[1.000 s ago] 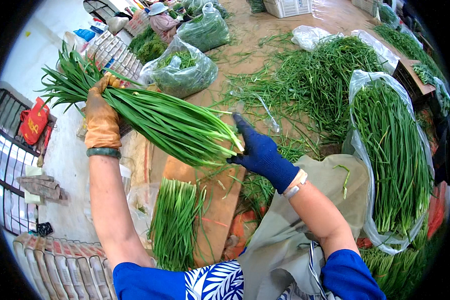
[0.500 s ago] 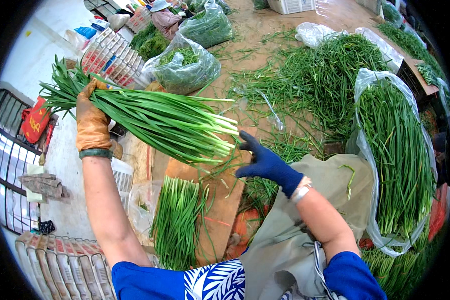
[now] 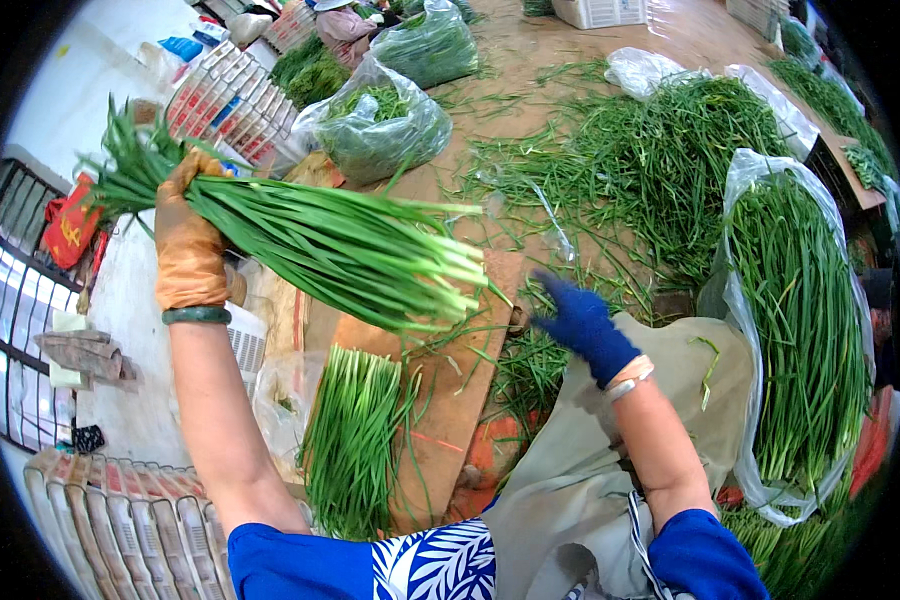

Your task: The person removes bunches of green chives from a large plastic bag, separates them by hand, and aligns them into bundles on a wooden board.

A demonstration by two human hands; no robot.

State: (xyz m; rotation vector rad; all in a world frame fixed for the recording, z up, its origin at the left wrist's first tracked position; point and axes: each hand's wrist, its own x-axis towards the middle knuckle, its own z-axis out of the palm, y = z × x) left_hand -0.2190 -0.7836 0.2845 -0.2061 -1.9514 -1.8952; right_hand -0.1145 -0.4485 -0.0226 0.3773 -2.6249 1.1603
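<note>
The bundle of green chives [image 3: 340, 245] is being held aloft above the bench [image 3: 570, 60] by the left hand [image 3: 188, 240], which is wearing a tan glove and is being kept closed around the bundle near its leafy end. The long axis of the bundle is lying from upper left to lower right: the dark leaf tips are fanning out beyond the left hand toward the left rim, and the pale cut ends are pointing toward the middle of the view.

The right hand [image 3: 582, 322], in a blue glove, is being held free of the bundle, just beside and slightly below the pale cut ends, with a clear gap between them. Its fingers are blurred; they appear loosely spread, and nothing is being held in them. The right hand is therefore the one nearer to the cut ends, while the left hand is the only one carrying the load.

Below the raised bundle, a second, smaller bundle [image 3: 355, 440] is lying flat on a brown board [image 3: 450, 400], its long axis running roughly toward and away from the person. Loose chives [image 3: 650, 170] are lying scattered across the bench beyond the right hand, and a clear plastic bag of chives [image 3: 805, 310] is lying to its right.
</note>
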